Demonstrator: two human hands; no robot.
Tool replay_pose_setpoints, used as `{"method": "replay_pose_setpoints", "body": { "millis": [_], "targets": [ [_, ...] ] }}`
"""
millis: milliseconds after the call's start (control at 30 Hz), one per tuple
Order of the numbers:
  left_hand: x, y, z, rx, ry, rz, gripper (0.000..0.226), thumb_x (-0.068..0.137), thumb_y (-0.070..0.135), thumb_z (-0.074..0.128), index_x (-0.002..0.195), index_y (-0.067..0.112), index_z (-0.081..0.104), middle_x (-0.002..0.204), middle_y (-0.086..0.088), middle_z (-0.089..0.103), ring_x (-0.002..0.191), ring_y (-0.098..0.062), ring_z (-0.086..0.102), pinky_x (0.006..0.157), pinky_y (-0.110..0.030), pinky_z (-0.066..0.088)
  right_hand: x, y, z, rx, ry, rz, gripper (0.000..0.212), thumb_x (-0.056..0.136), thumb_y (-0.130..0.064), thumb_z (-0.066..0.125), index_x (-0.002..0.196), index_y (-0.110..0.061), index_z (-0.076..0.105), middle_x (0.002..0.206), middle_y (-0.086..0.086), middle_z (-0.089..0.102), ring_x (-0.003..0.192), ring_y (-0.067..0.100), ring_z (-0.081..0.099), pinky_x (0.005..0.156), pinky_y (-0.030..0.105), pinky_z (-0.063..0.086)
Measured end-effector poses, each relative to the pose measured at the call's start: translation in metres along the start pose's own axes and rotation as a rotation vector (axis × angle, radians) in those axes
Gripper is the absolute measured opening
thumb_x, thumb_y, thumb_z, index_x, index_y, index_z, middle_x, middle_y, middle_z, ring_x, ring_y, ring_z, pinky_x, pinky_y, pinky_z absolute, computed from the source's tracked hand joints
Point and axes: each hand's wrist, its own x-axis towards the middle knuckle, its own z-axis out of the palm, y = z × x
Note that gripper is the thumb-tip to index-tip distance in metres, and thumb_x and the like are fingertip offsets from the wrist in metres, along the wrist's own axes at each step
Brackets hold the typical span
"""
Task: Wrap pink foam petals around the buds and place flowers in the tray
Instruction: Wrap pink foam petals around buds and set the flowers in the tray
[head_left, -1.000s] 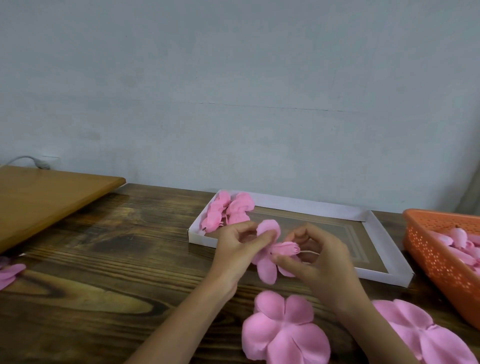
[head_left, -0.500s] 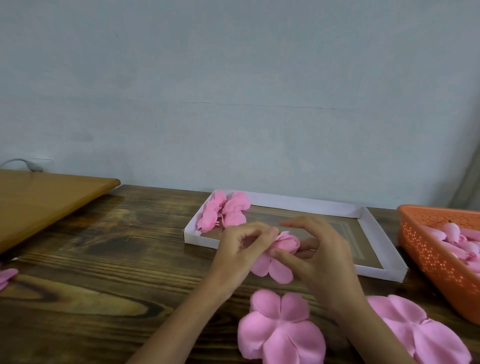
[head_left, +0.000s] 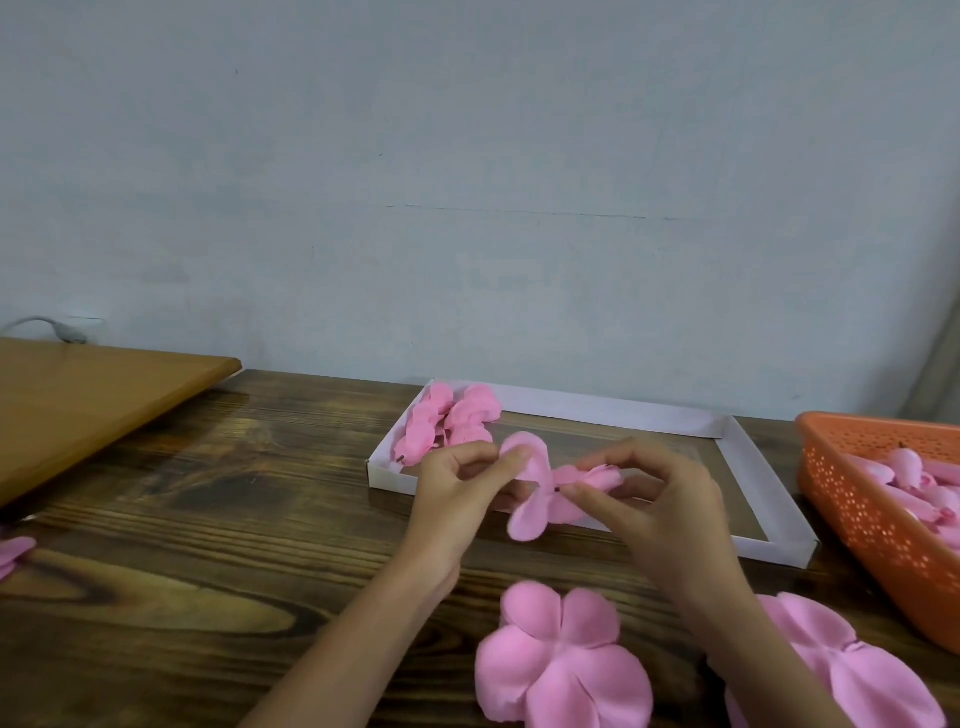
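Petals (head_left: 525, 486) unfolded off bud (head_left: 592, 476) since earlier; left hand (head_left: 456, 501) pinches petals, right hand (head_left: 662, 512) pinches bud, above tray (head_left: 597, 408).

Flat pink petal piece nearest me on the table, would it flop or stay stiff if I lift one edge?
The petal piece would probably flop: the held petals curl in the left hand. It looks thin, so likely very light. Lying flat, it should not roll.

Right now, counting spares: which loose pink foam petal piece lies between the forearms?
The flat pink foam petal piece at bottom centre; the right-hand piece lies outside the right forearm, the left-edge piece far off.
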Motion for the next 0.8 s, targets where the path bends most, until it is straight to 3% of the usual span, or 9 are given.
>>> {"method": "replay_pose_setpoints", "body": {
  "millis": [167, 267, 367, 433, 500, 567, 633, 800],
  "targets": [
    [-0.002, -0.001, 0.005, 0.06, 0.089, 0.086, 0.027, 0.076, 0.034, 0.08, 0.076, 0.007, 0.076, 0.074, -0.01, 0.066, 0.075, -0.015, 0.063, 0.073, -0.026, 0.053, -0.003, -0.003, 0.0, 0.001, -0.061, -0.055, 0.024, 0.072, -0.01, 0.092, 0.082, -0.025, 0.076, 0.083, -0.01, 0.079, 0.077, 0.009, 0.076, 0.067, 0.022, 0.061],
    [-0.006, 0.002, 0.011, 0.092, 0.114, 0.171, 0.027, 0.072, 0.035, 0.08, 0.074, 0.009, 0.075, 0.079, -0.018, 0.071, 0.076, -0.023, 0.066, 0.075, -0.031, 0.055, -0.004, -0.005, 0.002, -0.06, -0.072, -0.104, 0.024, 0.072, -0.01, 0.092, 0.082, -0.026, 0.077, 0.082, -0.011, 0.078, 0.076, 0.01, 0.076, 0.066, 0.027, 0.063],
    [-0.01, 0.004, 0.014, 0.087, 0.087, 0.269, 0.009, 0.078, 0.016, 0.081, 0.075, 0.014, 0.073, 0.075, -0.003, 0.073, 0.074, -0.016, 0.07, 0.071, -0.026, 0.056, -0.004, -0.006, 0.004, -0.129, -0.049, -0.132, 0.023, 0.071, -0.014, 0.094, 0.084, -0.026, 0.078, 0.08, -0.011, 0.076, 0.072, 0.009, 0.075, 0.064, 0.031, 0.063],
    [-0.011, 0.004, 0.016, 0.101, 0.054, 0.323, 0.019, 0.08, 0.007, 0.084, 0.076, 0.022, 0.074, 0.074, 0.005, 0.073, 0.073, -0.009, 0.07, 0.069, -0.02, 0.055, -0.005, -0.006, 0.004, -0.151, -0.028, -0.139, 0.022, 0.071, -0.02, 0.094, 0.084, -0.027, 0.077, 0.079, -0.012, 0.076, 0.071, 0.007, 0.074, 0.064, 0.033, 0.063],
    [-0.012, 0.004, 0.016, 0.132, 0.015, 0.378, 0.02, 0.084, 0.005, 0.085, 0.078, 0.022, 0.077, 0.076, 0.001, 0.074, 0.075, -0.012, 0.071, 0.071, -0.021, 0.055, -0.006, -0.007, 0.004, -0.164, -0.017, -0.147, 0.024, 0.072, -0.021, 0.093, 0.084, -0.032, 0.076, 0.079, -0.014, 0.076, 0.071, 0.006, 0.074, 0.064, 0.035, 0.063],
    [-0.013, 0.005, 0.015, 0.143, -0.024, 0.421, 0.007, 0.084, 0.012, 0.085, 0.083, 0.015, 0.078, 0.079, -0.004, 0.074, 0.077, -0.018, 0.07, 0.073, -0.026, 0.055, -0.007, -0.009, 0.004, -0.175, 0.004, -0.15, 0.031, 0.072, -0.021, 0.094, 0.085, -0.039, 0.072, 0.081, -0.019, 0.074, 0.071, 0.005, 0.074, 0.064, 0.033, 0.063],
    [-0.013, 0.006, 0.014, 0.165, -0.047, 0.464, 0.009, 0.084, 0.018, 0.084, 0.086, 0.01, 0.08, 0.082, -0.003, 0.074, 0.079, -0.019, 0.069, 0.074, -0.027, 0.055, -0.005, -0.01, 0.003, -0.174, 0.014, -0.127, 0.034, 0.073, -0.023, 0.094, 0.092, -0.037, 0.07, 0.087, -0.02, 0.074, 0.074, 0.004, 0.074, 0.065, 0.029, 0.063],
    [-0.013, 0.008, 0.016, 0.303, -0.116, 0.605, 0.007, 0.087, 0.01, 0.083, 0.086, 0.004, 0.08, 0.087, -0.005, 0.073, 0.081, -0.023, 0.069, 0.073, -0.029, 0.056, -0.004, -0.012, 0.0, -0.171, 0.02, -0.111, 0.037, 0.076, -0.017, 0.092, 0.107, -0.03, 0.075, 0.09, -0.018, 0.076, 0.073, 0.0, 0.074, 0.069, 0.024, 0.062]
  ]
}}
